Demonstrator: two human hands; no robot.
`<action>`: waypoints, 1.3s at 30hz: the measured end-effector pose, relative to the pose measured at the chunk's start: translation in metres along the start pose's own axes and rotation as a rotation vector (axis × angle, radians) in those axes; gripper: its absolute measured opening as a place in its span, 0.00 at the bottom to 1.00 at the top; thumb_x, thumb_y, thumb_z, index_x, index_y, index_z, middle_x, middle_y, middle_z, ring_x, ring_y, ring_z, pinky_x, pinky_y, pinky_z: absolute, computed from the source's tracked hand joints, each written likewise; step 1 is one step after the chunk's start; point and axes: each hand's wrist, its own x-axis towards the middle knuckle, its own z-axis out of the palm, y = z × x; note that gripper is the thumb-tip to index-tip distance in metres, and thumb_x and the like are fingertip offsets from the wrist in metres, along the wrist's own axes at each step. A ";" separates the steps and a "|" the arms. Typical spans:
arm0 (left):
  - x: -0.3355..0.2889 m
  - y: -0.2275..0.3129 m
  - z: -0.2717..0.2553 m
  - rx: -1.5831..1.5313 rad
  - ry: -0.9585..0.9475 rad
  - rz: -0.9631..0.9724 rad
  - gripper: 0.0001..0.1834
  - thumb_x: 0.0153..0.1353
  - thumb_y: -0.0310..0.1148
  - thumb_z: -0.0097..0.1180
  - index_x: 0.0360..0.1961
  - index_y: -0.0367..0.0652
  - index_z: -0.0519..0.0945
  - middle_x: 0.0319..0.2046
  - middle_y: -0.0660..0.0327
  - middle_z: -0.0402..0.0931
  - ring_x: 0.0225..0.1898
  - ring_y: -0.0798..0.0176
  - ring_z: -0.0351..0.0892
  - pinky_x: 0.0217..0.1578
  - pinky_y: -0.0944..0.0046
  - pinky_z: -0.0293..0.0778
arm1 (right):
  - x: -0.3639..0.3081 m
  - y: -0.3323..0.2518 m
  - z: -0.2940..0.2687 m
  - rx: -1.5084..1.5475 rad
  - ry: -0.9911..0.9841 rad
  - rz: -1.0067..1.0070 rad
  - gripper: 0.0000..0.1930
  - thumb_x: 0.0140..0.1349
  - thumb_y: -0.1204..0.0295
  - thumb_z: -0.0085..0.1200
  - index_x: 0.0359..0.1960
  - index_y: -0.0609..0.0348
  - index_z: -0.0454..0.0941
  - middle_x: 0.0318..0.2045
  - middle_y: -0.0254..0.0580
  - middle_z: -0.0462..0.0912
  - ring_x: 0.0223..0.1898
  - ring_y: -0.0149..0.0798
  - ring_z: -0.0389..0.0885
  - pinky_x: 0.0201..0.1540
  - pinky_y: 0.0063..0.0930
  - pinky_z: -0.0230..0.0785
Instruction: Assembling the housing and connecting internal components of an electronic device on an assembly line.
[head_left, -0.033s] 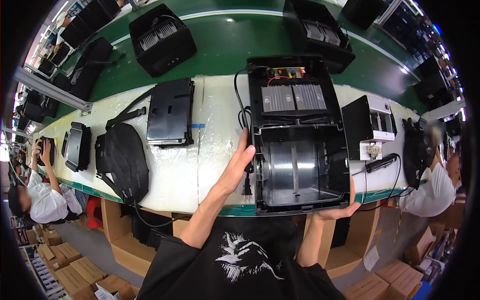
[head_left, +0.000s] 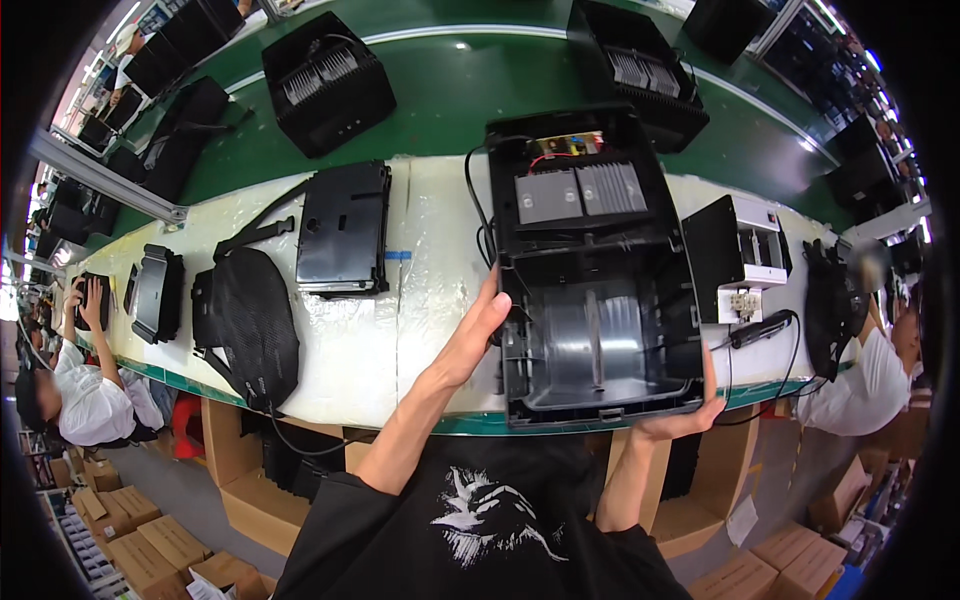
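A large black plastic housing (head_left: 600, 262) is between my hands at the table's near edge, slightly turned. In its far part sit two finned grey metal heat sinks (head_left: 582, 193) and a small circuit board (head_left: 568, 143) with a red wire; its near part is an open, shiny cavity. My left hand (head_left: 478, 325) grips the left wall, thumb on the rim and fingers partly hidden behind it. At the near right corner my right hand (head_left: 690, 412) holds the housing, some fingers hidden beneath. A black cable (head_left: 470, 190) hangs along the left side.
Left on the white-covered table lie stacked black panels (head_left: 343, 230) and a black bag (head_left: 255, 325). To the right are a white fixture (head_left: 757, 250) and a black cable. Black housings (head_left: 328, 85) stand on the green belt (head_left: 470, 85). Co-workers sit at both sides.
The housing has turned slightly, its far end shifting left and its near right corner right. My right hand has moved slightly right with it; the left keeps its grip.
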 end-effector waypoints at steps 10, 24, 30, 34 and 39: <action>0.101 0.061 0.009 -0.851 -0.256 -0.115 0.19 0.59 0.33 0.43 0.47 0.30 0.72 0.46 0.47 0.73 0.48 0.50 0.73 0.52 0.54 0.70 | 0.024 -0.138 0.206 0.190 -0.693 -1.169 0.15 0.46 0.71 0.63 0.37 0.61 0.79 0.40 0.44 0.82 0.43 0.44 0.81 0.46 0.37 0.72; 0.315 0.183 0.016 -1.519 -0.186 -0.261 0.24 0.62 0.38 0.33 0.49 0.28 0.70 0.59 0.39 0.57 0.63 0.38 0.51 0.49 0.53 0.77 | -0.078 0.071 0.040 -0.667 -0.781 -0.475 0.14 0.50 0.76 0.54 0.41 0.66 0.75 0.47 0.53 0.76 0.54 0.52 0.71 0.57 0.44 0.60; 0.354 0.153 0.088 -1.300 0.031 -0.068 0.20 0.54 0.46 0.45 0.41 0.44 0.76 0.50 0.53 0.67 0.56 0.43 0.61 0.55 0.43 0.64 | -0.074 0.076 0.042 -0.646 -0.759 -0.420 0.12 0.49 0.77 0.54 0.37 0.65 0.76 0.46 0.50 0.78 0.53 0.48 0.73 0.56 0.41 0.63; 0.353 0.157 0.059 -1.152 -0.134 -0.044 0.27 0.57 0.51 0.41 0.51 0.45 0.73 0.59 0.51 0.62 0.63 0.41 0.54 0.60 0.39 0.55 | -0.083 0.077 0.047 -0.652 -0.721 -0.446 0.11 0.48 0.78 0.54 0.36 0.64 0.76 0.44 0.48 0.79 0.51 0.45 0.75 0.54 0.40 0.64; 0.304 0.136 0.064 -1.326 0.037 -0.235 0.31 0.59 0.44 0.46 0.61 0.39 0.63 0.62 0.49 0.59 0.64 0.45 0.56 0.61 0.44 0.57 | -0.081 0.075 0.046 -0.636 -0.711 -0.439 0.11 0.48 0.79 0.54 0.35 0.63 0.76 0.43 0.48 0.79 0.51 0.46 0.75 0.54 0.40 0.64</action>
